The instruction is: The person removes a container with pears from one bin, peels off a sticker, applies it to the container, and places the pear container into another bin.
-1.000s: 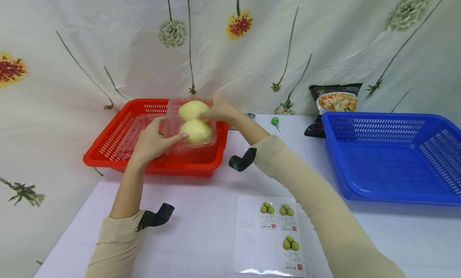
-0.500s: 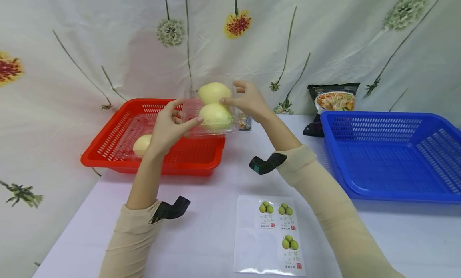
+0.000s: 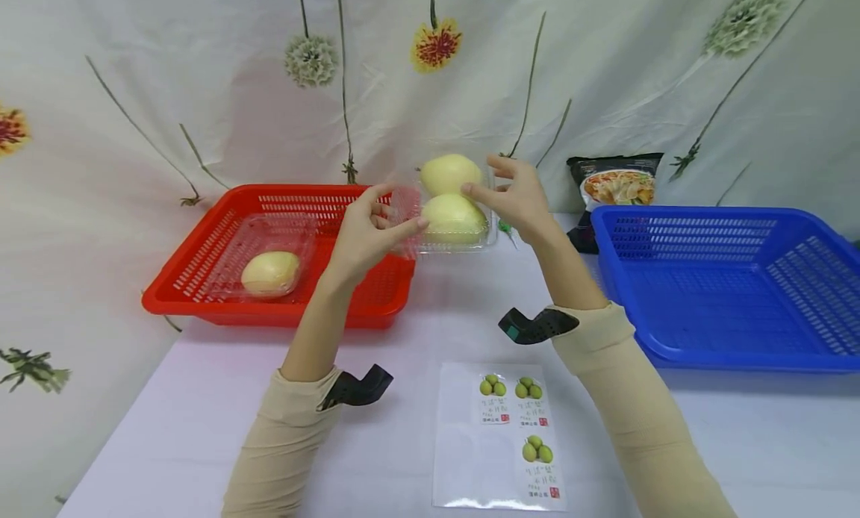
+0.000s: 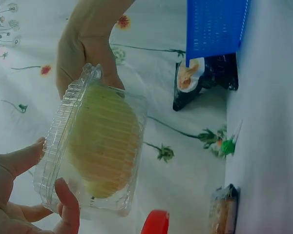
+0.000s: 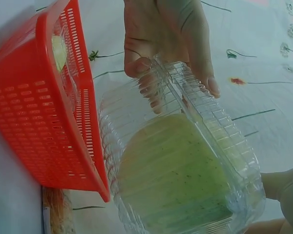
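Clear clamshell box (image 3: 452,208) of two pears, held aloft at 3 o'clock of the red basket (image 3: 201,279), pinched by left hand (image 3: 366,234) and right hand (image 3: 520,197): likely weighty contents, thin slippery walls, best gripped at stiffer rims.

Both arms raised and reaching forward, forearms angled inward so the hands meet at one shared grip. Left hand (image 3: 366,234) on the near left side of that grip, wrist bent up, thumb and index finger pinching, other fingers loosely curled behind. Right hand (image 3: 517,197) on the far right side, palm turned toward the left hand, fingertips (image 3: 470,192) pressing inward, thumb above. Beige sleeves down to both wrists, a dark band on each.
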A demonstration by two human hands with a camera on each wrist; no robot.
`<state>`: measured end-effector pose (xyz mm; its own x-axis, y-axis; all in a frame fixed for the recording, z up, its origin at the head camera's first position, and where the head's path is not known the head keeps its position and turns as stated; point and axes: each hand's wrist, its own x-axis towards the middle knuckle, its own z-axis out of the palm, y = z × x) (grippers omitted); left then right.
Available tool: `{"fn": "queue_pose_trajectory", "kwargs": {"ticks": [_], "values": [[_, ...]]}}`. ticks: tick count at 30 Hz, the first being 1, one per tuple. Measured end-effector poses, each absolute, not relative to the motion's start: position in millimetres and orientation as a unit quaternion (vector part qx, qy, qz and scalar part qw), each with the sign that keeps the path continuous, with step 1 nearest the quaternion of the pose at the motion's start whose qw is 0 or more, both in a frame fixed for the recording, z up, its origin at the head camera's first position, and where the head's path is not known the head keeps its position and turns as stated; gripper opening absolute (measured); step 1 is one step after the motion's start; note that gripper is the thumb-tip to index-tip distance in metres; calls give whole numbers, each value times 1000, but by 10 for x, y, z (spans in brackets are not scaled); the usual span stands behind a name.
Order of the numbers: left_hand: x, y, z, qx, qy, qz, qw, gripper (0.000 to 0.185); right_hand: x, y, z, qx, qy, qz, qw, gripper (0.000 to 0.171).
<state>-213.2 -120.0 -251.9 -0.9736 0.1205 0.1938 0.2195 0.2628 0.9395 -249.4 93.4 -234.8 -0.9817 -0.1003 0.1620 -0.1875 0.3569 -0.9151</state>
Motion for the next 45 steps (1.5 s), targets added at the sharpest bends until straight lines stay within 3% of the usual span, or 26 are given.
{"fn": "queue_pose_trajectory", "kwargs": {"ticks": [7, 14, 31, 45], "values": [[-2130, -937, -2657, -117, -799, -589, 27, 72, -2376, 1139, -2524, 47, -819, 569, 58, 66], [-2093, -735, -2838, -109, -825, -555, 0, 73, -2266, 1286, -2687, 8, -836, 547, 42, 66], [-2027, -484, -3116, -116, -909, -393, -79, 83, -2206, 1427, -3150, 2, -865, 501, -20, 71], [-2024, -448, -3318, -95, -929, -347, -91, 77, -2197, 1419, -3429, 2, -877, 479, -28, 69]]}}
